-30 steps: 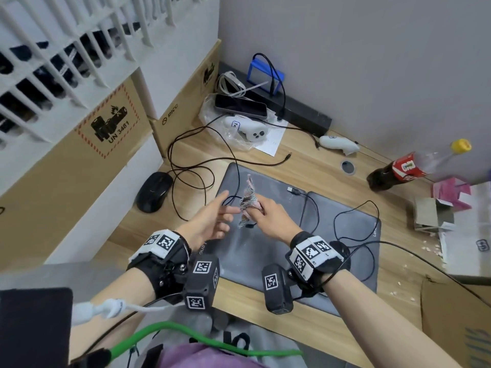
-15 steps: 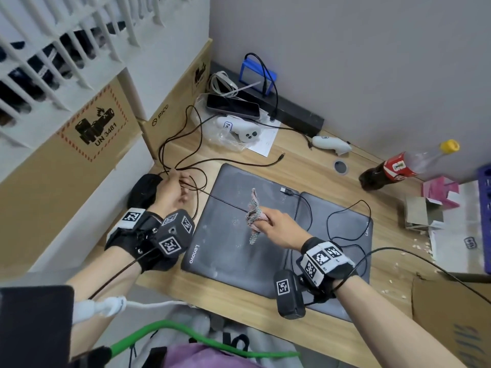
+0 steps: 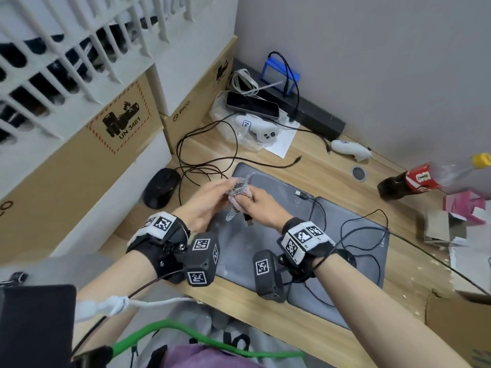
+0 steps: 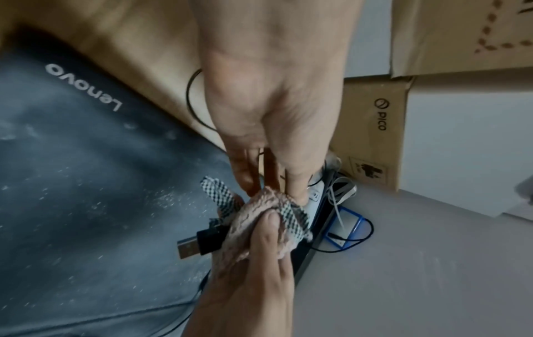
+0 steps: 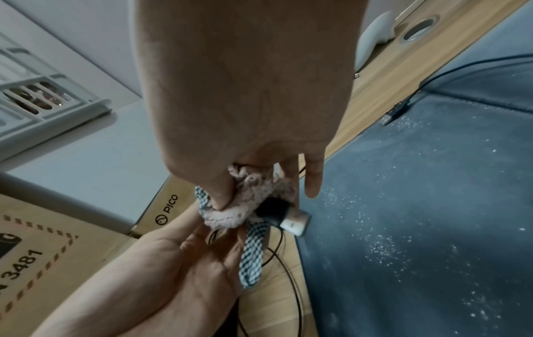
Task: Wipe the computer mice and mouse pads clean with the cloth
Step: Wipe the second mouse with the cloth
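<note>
Above the left grey Lenovo mouse pad (image 3: 239, 258), my right hand (image 3: 245, 201) grips a bunched pink and checked cloth (image 3: 237, 192) wrapped round a black USB plug (image 3: 248, 221). The plug (image 4: 199, 241) sticks out of the cloth (image 4: 265, 219) below my thumb. My left hand (image 3: 212, 197) reaches in with straight fingers (image 4: 297, 189) whose tips touch the cloth's top. A black mouse (image 3: 160, 187) lies on the desk to the left, apart from both hands. White specks dust the pad (image 5: 403, 205). A second grey pad (image 3: 356, 251) overlaps it on the right.
Loose black cables (image 3: 207, 155) loop between mouse and pad; another plug (image 3: 301, 193) lies on the pad. Cardboard boxes (image 3: 106, 144) wall the left side. A phone (image 3: 252, 104), white controllers (image 3: 261, 130), a cola bottle (image 3: 414, 179) and small boxes (image 3: 446, 227) crowd the back and right.
Half a second ago my left hand was over by the mouse and its cable; it has come back to the cloth. The cloth in my right hand is now at the plug end.
</note>
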`<action>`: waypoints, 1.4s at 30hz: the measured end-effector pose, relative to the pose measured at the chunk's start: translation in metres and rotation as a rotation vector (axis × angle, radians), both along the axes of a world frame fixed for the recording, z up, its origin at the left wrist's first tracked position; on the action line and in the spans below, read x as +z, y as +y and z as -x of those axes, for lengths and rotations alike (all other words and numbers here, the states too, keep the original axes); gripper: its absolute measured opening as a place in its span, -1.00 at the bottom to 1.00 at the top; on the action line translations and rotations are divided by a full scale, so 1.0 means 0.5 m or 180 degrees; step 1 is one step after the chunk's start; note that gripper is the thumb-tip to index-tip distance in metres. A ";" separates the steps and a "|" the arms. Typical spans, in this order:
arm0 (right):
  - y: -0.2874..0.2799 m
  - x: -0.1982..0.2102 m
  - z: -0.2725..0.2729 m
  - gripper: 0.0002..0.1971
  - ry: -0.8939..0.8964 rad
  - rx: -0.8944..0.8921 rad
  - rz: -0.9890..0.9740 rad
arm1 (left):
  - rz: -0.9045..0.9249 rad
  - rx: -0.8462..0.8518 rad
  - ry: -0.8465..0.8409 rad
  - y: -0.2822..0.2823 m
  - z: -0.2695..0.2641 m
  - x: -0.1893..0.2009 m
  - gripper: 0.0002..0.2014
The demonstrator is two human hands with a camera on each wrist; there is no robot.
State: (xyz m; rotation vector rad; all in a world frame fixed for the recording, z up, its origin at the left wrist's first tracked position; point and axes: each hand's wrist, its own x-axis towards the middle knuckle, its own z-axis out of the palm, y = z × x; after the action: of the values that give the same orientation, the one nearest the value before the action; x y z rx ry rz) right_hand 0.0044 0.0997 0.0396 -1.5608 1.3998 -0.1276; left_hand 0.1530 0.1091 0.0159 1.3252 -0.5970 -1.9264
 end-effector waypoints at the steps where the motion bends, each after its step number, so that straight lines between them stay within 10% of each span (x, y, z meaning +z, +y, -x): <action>1: -0.003 -0.002 -0.003 -0.80 -0.0029 -0.0005 -0.0029 | 0.0066 0.0050 -0.0083 -0.003 -0.006 0.004 -0.70; 21: 0.008 -0.004 0.034 -0.87 -0.0944 -0.0349 -0.0437 | -0.0145 0.0570 0.0373 -0.034 -0.011 0.030 -0.82; 28: 0.017 -0.003 0.051 -0.72 -0.0234 -0.0526 0.0207 | -0.0283 0.0714 0.0534 -0.037 0.020 0.032 -0.78; 36: 0.046 0.009 0.073 -0.84 -0.0275 -0.0511 0.0117 | 0.0179 -0.0553 -0.0133 -0.010 0.044 0.045 -0.93; 42: 0.067 -0.006 0.100 -0.43 -0.0218 -0.1318 0.0402 | 0.0188 -0.0567 -0.0210 -0.004 0.049 0.047 -0.90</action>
State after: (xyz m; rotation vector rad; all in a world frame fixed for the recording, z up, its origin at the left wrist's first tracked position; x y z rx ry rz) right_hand -0.0455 0.1332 0.0367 -1.3324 1.6698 -0.5223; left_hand 0.1285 0.1071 0.0396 1.3409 -0.8229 -1.9956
